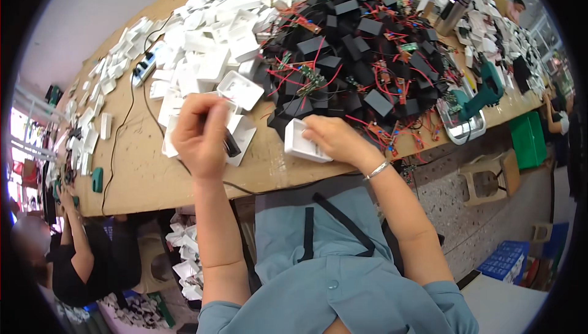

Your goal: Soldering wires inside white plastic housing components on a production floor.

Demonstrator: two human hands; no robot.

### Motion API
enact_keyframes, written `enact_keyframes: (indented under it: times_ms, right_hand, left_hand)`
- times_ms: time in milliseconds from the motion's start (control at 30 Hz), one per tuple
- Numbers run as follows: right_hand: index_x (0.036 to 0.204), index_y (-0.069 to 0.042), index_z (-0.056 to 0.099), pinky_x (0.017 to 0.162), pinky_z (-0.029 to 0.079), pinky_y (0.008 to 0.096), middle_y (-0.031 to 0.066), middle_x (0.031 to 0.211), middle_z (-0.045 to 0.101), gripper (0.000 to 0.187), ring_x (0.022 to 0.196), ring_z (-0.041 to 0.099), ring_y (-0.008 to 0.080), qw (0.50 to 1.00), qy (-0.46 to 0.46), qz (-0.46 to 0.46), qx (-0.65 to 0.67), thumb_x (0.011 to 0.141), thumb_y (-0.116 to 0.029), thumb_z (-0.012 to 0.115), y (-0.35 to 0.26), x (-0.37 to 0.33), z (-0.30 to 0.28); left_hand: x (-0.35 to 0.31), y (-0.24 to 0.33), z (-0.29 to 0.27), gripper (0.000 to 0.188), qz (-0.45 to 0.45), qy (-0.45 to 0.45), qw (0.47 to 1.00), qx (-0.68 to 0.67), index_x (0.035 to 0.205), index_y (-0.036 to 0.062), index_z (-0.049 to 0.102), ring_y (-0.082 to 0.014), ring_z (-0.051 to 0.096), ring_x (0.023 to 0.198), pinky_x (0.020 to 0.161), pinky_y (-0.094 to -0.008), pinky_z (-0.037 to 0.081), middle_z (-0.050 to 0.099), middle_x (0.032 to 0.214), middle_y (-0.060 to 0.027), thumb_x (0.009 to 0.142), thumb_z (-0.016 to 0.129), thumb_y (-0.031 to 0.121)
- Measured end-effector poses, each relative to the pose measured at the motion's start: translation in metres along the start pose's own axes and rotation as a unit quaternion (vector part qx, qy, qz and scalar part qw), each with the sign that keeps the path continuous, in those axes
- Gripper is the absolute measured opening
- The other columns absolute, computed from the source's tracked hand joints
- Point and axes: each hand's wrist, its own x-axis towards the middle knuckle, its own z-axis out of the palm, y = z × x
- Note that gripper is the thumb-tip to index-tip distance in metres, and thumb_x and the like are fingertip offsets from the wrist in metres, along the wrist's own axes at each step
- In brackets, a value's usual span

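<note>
My right hand (337,140) grips a small white plastic box shell (299,140), its open side facing up, just above the front of the table. My left hand (203,135) is raised beside it with thumb and fingers pressed together. What those fingers hold, if anything, is hidden. Right by the left hand, a black piece (231,144) shows against a white case part (245,135); whether the hand touches it I cannot tell. Behind the hands lies another open white shell (241,91), at the edge of a heap of white shells (211,46).
A large pile of black blocks (348,46) with red wires and circuit boards covers the table (147,178) ahead and right. A cable and power strip (144,69) lie to the left. A green power tool (487,92) stands over a metal tray (474,135). Another person (76,254) works at far left.
</note>
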Motion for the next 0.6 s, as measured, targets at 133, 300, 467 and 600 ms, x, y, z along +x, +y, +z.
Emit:
enact_keyframes:
  times_ms: [133,300,467,600]
  right_hand:
    - [0.097,-0.003,0.054,0.066,0.048,0.0416,0.0161,0.084,0.061,0.015,0.078,0.061,0.0347,0.995,0.019,-0.016,-0.098,0.089,-0.016,0.055,-0.009,0.006,-0.001]
    - [0.102,-0.003,0.058,0.064,0.051,0.0377,0.0087,0.082,0.062,0.028,0.073,0.062,0.0277,0.952,0.133,-0.073,-0.264,0.075,-0.004,0.066,-0.047,-0.015,-0.018]
    - [0.11,0.0,0.057,0.077,0.049,0.0363,0.0139,0.106,0.06,0.036,0.095,0.057,0.0294,0.964,0.119,-0.027,-0.235,0.076,-0.003,0.067,-0.033,-0.031,-0.007]
    - [0.11,0.001,0.057,0.078,0.049,0.0339,0.0158,0.107,0.059,0.033,0.094,0.059,0.0294,0.944,0.222,-0.066,-0.234,0.078,0.0,0.066,-0.04,-0.042,-0.013]
  left_hand:
    - [-0.016,-0.001,0.006,0.012,0.139,-0.119,0.966,0.183,0.083,0.0013,0.063,-0.0102,0.05,0.056,0.049,-0.0218,0.038,0.057,0.071,-0.0041,0.074,0.068,-0.005]
    - [-0.047,0.003,0.018,0.015,0.127,-0.189,0.947,0.227,0.085,0.0028,0.063,-0.0235,0.054,0.057,0.049,-0.0317,0.042,0.056,0.071,-0.0088,0.071,0.071,0.0]
    - [-0.077,-0.013,0.039,0.014,0.104,-0.196,0.947,0.234,0.086,0.004,0.061,-0.0273,0.054,0.059,0.052,-0.0347,0.043,0.056,0.074,-0.0088,0.074,0.068,0.003]
    - [-0.083,-0.014,0.046,0.01,0.07,-0.206,0.946,0.242,0.087,0.0041,0.059,-0.0278,0.056,0.061,0.053,-0.036,0.045,0.053,0.074,-0.0088,0.079,0.065,0.005]
